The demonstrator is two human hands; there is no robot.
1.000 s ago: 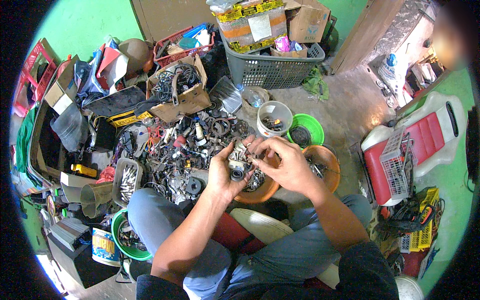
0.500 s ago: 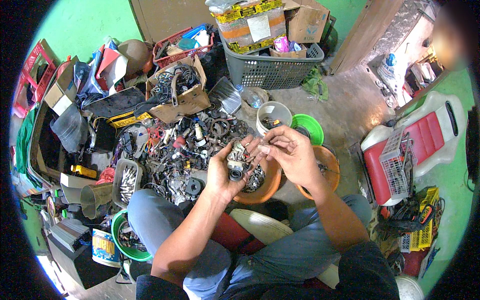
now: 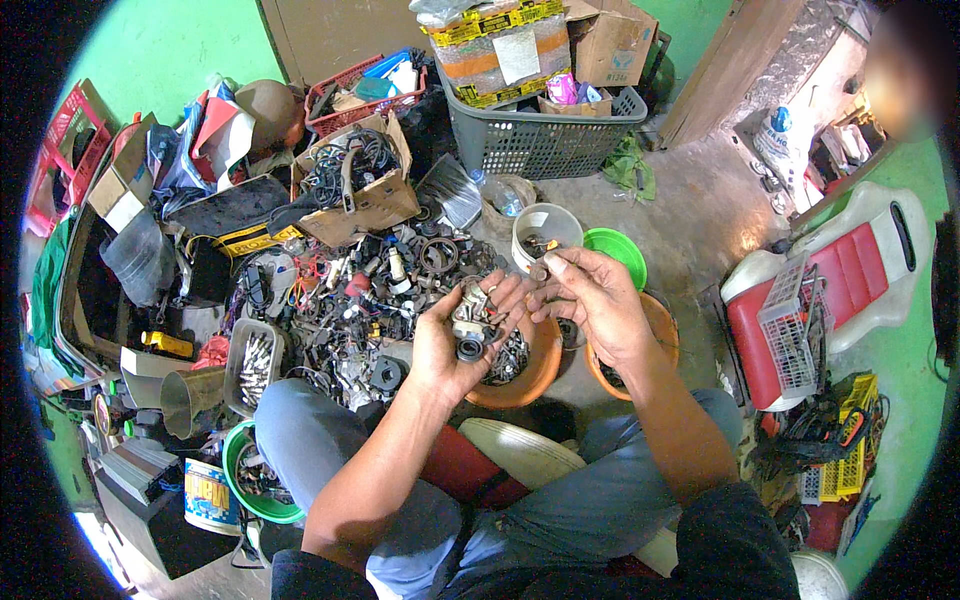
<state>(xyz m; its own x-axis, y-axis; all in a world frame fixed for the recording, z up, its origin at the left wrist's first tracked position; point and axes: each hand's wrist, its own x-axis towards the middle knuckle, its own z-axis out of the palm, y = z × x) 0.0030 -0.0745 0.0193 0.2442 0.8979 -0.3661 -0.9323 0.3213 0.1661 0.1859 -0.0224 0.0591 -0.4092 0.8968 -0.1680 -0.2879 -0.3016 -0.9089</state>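
In the palm of my left hand [image 3: 436,345] lies a small silver metal machine part [image 3: 478,318] with a black ring-shaped end, the fingers curled around it. Just right of it, my right hand [image 3: 602,305] pinches a small dark roundish piece [image 3: 539,271] between thumb and fingertips. The fingertips of both hands are close together. Below and behind them stands an orange basin [image 3: 543,378] of small metal parts, partly hidden by my left hand. A big heap of mixed used parts [image 3: 345,300] spreads on the floor to the left.
A second orange basin [image 3: 668,335], a green basin [image 3: 622,252] and a white bucket [image 3: 550,222] stand beyond my right hand. A grey tray [image 3: 246,372] of white pieces lies left of my knee. A grey crate [image 3: 530,140] is at the back, a red-white seat [image 3: 850,290] at right.
My right hand has drawn slightly right and turned, its thumb now raised, bringing the small dark piece into sight. The left hand keeps the metal part almost in place.
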